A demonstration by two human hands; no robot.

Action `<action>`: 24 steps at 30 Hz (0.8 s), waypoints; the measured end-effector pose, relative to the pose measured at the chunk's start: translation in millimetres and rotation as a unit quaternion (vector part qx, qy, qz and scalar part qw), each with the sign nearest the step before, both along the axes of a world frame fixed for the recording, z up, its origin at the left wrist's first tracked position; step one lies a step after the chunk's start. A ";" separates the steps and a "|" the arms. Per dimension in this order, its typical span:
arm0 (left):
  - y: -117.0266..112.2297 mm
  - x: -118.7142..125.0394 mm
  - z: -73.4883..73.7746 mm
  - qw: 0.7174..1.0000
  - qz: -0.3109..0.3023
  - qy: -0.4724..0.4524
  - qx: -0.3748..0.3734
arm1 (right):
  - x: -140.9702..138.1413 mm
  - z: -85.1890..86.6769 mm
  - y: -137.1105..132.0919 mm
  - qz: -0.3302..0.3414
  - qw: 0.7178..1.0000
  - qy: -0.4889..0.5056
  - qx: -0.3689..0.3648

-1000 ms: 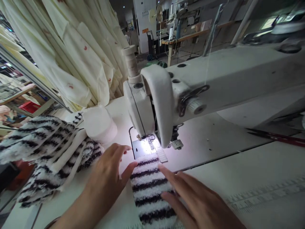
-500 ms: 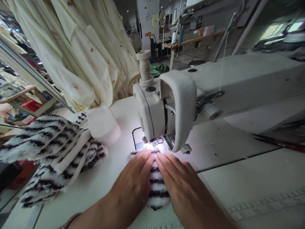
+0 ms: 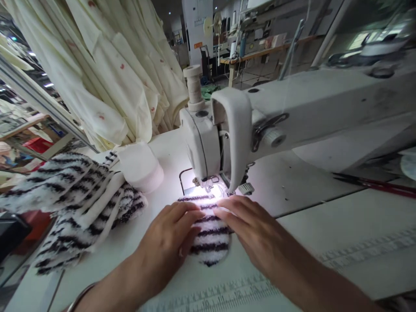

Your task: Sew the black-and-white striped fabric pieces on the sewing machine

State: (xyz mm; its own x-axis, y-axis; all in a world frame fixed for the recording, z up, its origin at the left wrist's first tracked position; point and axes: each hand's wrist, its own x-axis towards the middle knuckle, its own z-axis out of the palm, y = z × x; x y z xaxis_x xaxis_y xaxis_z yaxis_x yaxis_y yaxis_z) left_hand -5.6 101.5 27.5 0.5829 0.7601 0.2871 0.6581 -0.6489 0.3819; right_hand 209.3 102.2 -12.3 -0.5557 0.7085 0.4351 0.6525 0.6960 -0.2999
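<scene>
Striped fleece piece [image 3: 208, 236] runs six-to-twelve toward the needle; your left hand [image 3: 169, 245] and right hand [image 3: 251, 229] press flat, gripping nothing.

Left hand [image 3: 169, 236] and right hand [image 3: 248, 227] press flat on striped fleece piece [image 3: 208, 236] under sewing machine [image 3: 234, 130].

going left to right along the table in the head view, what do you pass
pile of striped fleece pieces → white tape roll → left hand → striped fleece piece under the needle → right hand → red-handled tool
</scene>
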 end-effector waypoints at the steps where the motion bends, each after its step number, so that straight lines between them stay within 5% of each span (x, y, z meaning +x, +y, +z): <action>1: -2.0 -3.2 3.6 0.999 0.003 -0.012 -0.033 | 3.0 4.8 -0.4 0.020 1.000 0.008 -0.013; 7: -11.2 -10.4 0.3 0.990 -0.005 -0.006 -0.139 | 2.1 8.1 -7.8 0.042 0.998 0.019 -0.042; 14: -10.9 -5.5 7.0 0.992 -0.019 0.029 -0.122 | -1.7 15.8 -10.2 0.026 0.999 0.024 -0.023; 17: -7.6 -4.9 13.7 0.996 -0.033 0.020 -0.079 | -7.4 15.5 -29.2 -0.022 0.998 0.014 0.055; 20: -4.6 -3.0 15.3 0.995 -0.084 0.017 -0.049 | -16.2 5.9 -56.6 -0.073 0.989 -0.034 0.123; 24: -2.0 -2.0 7.8 0.986 -0.153 0.050 -0.042 | -24.1 -11.4 -77.8 -0.108 0.982 -0.086 0.128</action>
State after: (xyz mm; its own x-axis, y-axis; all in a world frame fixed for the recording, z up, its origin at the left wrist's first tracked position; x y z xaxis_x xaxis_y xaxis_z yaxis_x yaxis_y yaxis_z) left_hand -7.6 99.5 35.3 0.8108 0.5630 0.1602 0.4734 -0.7916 0.3864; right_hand 185.2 24.4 -23.7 -0.4860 0.6971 0.5271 0.8186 0.5743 -0.0047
